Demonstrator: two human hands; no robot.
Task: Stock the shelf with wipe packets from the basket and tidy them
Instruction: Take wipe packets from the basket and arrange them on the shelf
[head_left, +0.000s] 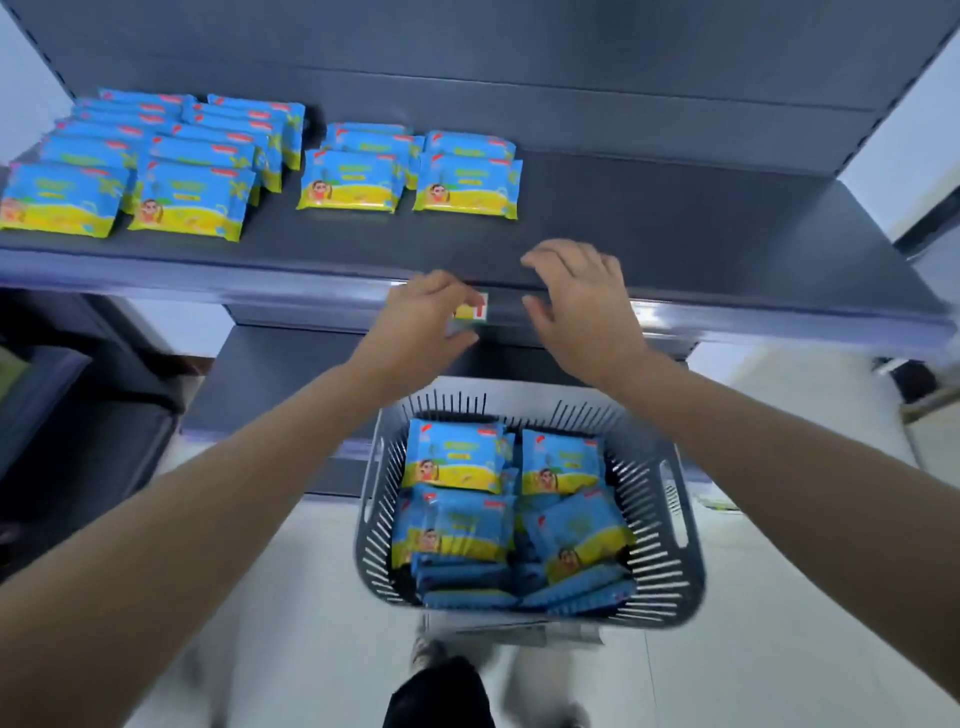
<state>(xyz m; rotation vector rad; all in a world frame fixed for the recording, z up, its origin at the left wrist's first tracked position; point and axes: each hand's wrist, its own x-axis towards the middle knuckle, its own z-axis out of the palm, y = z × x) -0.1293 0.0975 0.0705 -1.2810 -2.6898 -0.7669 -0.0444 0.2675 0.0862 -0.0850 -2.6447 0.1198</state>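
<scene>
Head view.

- Dark grey metal shelf (675, 223): its right half is bare.
- Blue-and-yellow plastic wipe packets (187, 202): four rows running front to back on the left part of the shelf. The two left rows are longer, the two right rows shorter, and the packets overlap one behind another.
- Grey slatted plastic basket (680, 525): on the pale floor (779, 649) below and nearer than the shelf. It holds further packets (457, 457), piled loosely, some tilted.
- Small label with a red arrow (475, 312): on the shelf's front edge.
- Left hand (421, 322): in front of the shelf edge beside the label, fingers loosely curled, holding nothing.
- Right hand (582, 306): over the shelf's front edge, fingers spread and relaxed, holding nothing.
</scene>
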